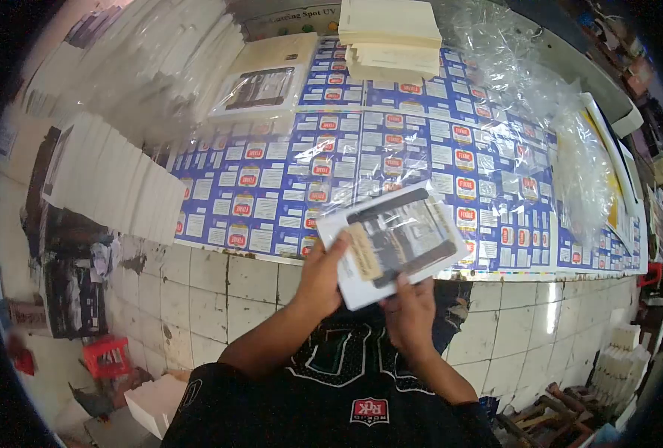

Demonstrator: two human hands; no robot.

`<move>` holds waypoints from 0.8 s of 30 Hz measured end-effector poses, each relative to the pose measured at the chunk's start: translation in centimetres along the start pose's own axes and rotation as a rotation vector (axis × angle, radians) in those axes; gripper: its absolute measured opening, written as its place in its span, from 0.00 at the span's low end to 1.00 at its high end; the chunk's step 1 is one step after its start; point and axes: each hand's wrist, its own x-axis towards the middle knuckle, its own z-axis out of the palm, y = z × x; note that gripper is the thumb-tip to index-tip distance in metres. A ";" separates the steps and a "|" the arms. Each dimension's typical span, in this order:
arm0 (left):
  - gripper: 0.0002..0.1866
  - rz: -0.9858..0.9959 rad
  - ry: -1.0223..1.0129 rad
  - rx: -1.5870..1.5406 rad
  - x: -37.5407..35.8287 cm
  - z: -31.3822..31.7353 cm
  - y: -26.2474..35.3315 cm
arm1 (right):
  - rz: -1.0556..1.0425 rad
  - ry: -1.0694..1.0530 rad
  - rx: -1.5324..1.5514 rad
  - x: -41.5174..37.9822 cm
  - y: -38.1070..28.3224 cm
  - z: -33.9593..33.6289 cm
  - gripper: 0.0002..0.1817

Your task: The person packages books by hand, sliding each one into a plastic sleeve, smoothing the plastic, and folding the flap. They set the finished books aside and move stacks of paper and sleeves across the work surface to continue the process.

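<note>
A white book with a dark picture on its cover point(399, 240) is held up over the table's front edge, tilted. My left hand point(322, 275) grips its left side, thumb on the cover. At the lower edge, my right hand point(410, 312) holds the book with the thumb on top; its other fingers are partly hidden underneath. Clear plastic lies on or around the book. Farther back on the table, a similar book point(258, 88) rests in clear plastic. Behind the held book spreads a blue printed sheet point(272, 175) with red labels.
White stacks point(119, 175) line the table's left side. A cream paper stack point(389, 26) stands at the back. Crumpled clear plastic point(581, 149) covers the right side. On the tiled floor are a red stool point(107, 357) at left and wooden pieces point(552, 418) at lower right.
</note>
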 end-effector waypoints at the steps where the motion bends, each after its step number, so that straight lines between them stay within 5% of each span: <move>1: 0.18 -0.025 0.021 0.072 0.7 -1.0 0.9 | -0.022 -0.054 -0.080 -0.6 -0.2 0.5 0.26; 4: 0.19 0.013 -0.124 0.157 -0.2 -4.3 3.3 | -0.131 0.005 -0.342 2.1 -3.2 -3.9 0.25; 5: 0.20 -0.029 -0.102 0.218 -1.1 -4.8 4.2 | -0.189 0.047 0.144 2.1 -4.5 -4.6 0.27; 8: 0.22 -0.179 -0.086 0.324 -3.4 -6.3 4.3 | 0.130 -0.155 -0.576 2.0 -8.0 -3.6 0.26; 10: 0.23 -0.258 -0.056 0.375 -4.7 -6.5 3.6 | 0.153 -0.181 -0.443 0.8 -5.5 -4.7 0.16; 16: 0.24 -0.423 -0.044 0.545 -7.9 -9.5 1.5 | 0.347 -0.111 -0.641 -3.6 -3.4 -8.4 0.16; 18: 0.26 -0.268 -0.285 0.864 -8.2 -9.8 1.8 | 0.354 -0.137 -0.558 -4.3 -3.1 -9.0 0.17; 22: 0.24 -0.319 -0.099 0.310 -4.1 -7.7 1.6 | 0.267 0.000 -0.394 0.4 -5.9 -4.2 0.14; 24: 0.21 -0.276 -0.051 0.315 -5.0 -4.6 3.4 | 0.292 -0.005 -0.348 0.1 -7.0 -3.8 0.12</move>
